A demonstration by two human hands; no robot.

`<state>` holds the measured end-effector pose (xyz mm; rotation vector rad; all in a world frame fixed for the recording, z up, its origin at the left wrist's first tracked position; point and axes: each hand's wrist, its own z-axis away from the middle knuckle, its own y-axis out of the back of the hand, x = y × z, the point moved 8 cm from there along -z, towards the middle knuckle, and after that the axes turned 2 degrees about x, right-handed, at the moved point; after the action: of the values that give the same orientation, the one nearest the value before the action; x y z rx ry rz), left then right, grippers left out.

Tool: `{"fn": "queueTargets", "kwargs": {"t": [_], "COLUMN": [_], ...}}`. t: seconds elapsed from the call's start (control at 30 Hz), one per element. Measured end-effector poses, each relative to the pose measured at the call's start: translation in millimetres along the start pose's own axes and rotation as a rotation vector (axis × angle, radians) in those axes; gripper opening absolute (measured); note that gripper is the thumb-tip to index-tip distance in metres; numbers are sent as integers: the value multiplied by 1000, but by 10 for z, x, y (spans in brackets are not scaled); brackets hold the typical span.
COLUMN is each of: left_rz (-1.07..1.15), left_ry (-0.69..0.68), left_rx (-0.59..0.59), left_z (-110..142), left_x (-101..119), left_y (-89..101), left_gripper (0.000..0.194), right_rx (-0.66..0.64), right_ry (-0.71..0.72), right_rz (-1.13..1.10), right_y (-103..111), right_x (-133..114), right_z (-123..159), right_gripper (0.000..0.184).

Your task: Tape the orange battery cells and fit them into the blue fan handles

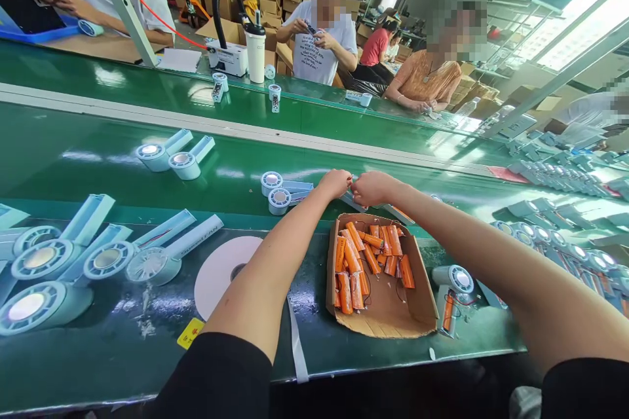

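Observation:
My left hand and my right hand meet over the far side of the cardboard tray, both with fingers pinched closed. Whatever they pinch between them is too small and hidden to make out. Just below the hands shows part of a light blue handle. Left of my left hand lie two light blue handheld fans with handles pointing right. Nearer to me, between my forearms, the cardboard tray holds several orange battery cells with thin wires.
Several handheld fans lie at the left, and many more at the right. A fan with an orange cell sits beside the tray. A white roll lies under my left forearm. Co-workers sit across the green conveyor belt.

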<state>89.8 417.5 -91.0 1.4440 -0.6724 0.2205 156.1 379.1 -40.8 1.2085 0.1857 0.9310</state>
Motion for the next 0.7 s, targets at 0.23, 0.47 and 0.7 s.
{"fn": "queueTargets", "kwargs": {"t": [0.23,0.47,0.7], "left_rz": [24,36,50], "left_ry": [-11,-15,-22], "left_rx": [9,9,12], "left_z": [-4,-39,-102], "left_x": [80,143,201], "left_y": [-3,-47,-102], "left_gripper": [31,29,29], "right_rx": [57,32,-41], "right_ry": [26,-26,-52], "right_rz": [-98,11,59], "right_y": [-73,-137,-191], "right_x": [182,99,45], "right_z": [122,218,127], "right_gripper": [28,44,40]}}
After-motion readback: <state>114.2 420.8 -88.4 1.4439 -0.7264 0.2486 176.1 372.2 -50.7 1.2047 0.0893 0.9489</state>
